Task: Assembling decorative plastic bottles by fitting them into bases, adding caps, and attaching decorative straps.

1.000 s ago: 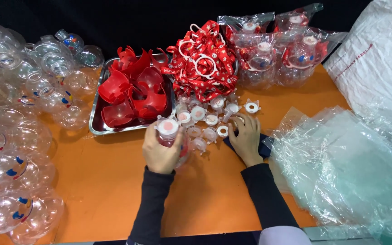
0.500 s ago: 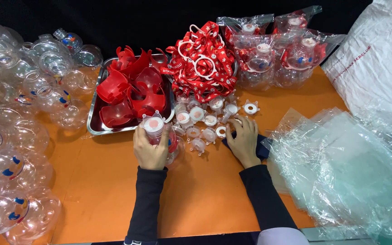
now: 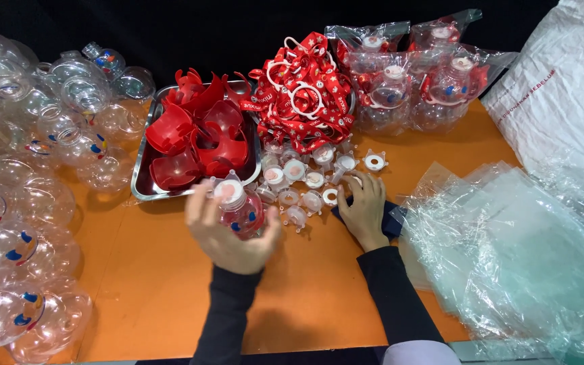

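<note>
1. The left hand (image 3: 228, 233) is wrapped around a small round bottle of clear plastic with a pale cap and coloured dots (image 3: 240, 209), held just above the orange tabletop (image 3: 157, 270), in front of the steel tray (image 3: 142, 182) of red plastic holders (image 3: 197, 138).
2. The right hand (image 3: 363, 209) lies flat, fingers spread, holding nothing; its fingertips rest among the scattered small white caps with clear star-shaped collars (image 3: 309, 179).
3. The bottle looks empty and thin-walled, so I would judge it very light, fairly stiff, but liable to dent under a hard squeeze.
4. Its smooth round belly seems slippery; the neck under the cap looks the surer place to take hold, with the palm cupping the body as now.
5. The caps look tiny and light, best pinched by their collars.
6. Around lie a heap of clear round bottles (image 3: 28, 169), red lanyards with white rings (image 3: 305, 94), bagged finished bottles (image 3: 414, 74) and a stack of clear plastic bags (image 3: 515, 250).
</note>
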